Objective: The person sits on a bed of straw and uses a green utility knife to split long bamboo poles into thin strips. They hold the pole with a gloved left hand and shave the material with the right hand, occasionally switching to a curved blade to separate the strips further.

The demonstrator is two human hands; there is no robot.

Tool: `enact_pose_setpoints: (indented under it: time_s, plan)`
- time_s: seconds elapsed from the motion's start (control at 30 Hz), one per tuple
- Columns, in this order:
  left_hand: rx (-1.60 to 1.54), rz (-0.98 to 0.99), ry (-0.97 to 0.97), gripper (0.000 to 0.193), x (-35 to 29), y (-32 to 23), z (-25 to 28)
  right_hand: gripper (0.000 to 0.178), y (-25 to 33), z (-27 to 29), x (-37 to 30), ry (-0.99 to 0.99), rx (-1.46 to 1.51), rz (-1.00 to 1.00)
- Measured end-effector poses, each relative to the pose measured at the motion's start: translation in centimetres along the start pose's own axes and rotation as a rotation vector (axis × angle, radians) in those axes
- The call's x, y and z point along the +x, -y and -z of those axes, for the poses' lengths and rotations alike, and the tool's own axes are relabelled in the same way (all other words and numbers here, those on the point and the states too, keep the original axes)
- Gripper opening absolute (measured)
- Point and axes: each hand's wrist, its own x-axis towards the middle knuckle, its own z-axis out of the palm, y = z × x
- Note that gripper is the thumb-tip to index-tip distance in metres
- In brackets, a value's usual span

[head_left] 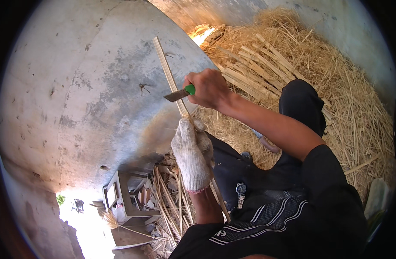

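Note:
My left hand (191, 153), in a whitish knitted glove, is closed around a long pale split-bamboo strip (165, 64). The strip points up and slightly left from the fist, and a lower length shows beside my forearm. Bare and closed, my right hand (209, 89) grips a knife (176, 95) by its green handle. Its wide, dark blade lies across the strip a little above the glove. Fingers hide most of the handle.
Split pieces (260, 67) lie on a large heap of straw-like shavings (353, 95) at the right. A stained wall (90, 86) curves along the left. Below it stand a small box-like frame (129, 194) and loose strips (168, 198). A watch (241, 189) rests against my dark clothing.

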Motion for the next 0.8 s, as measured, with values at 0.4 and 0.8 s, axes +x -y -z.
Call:
enact_pose_setpoints:
  time_s: [0.4,0.8]
  plan:
    - [-0.061,0.067,0.015,0.039,-0.3,1.2,0.2,0.007,-1.4,-0.7,-0.2,0.052,-0.082,-0.126]
    - [0.013,0.315,0.223,0.038,-4.7,4.7,-1.5,0.036,-5.7,-0.3,2.8,-0.070,-0.130,-0.301]
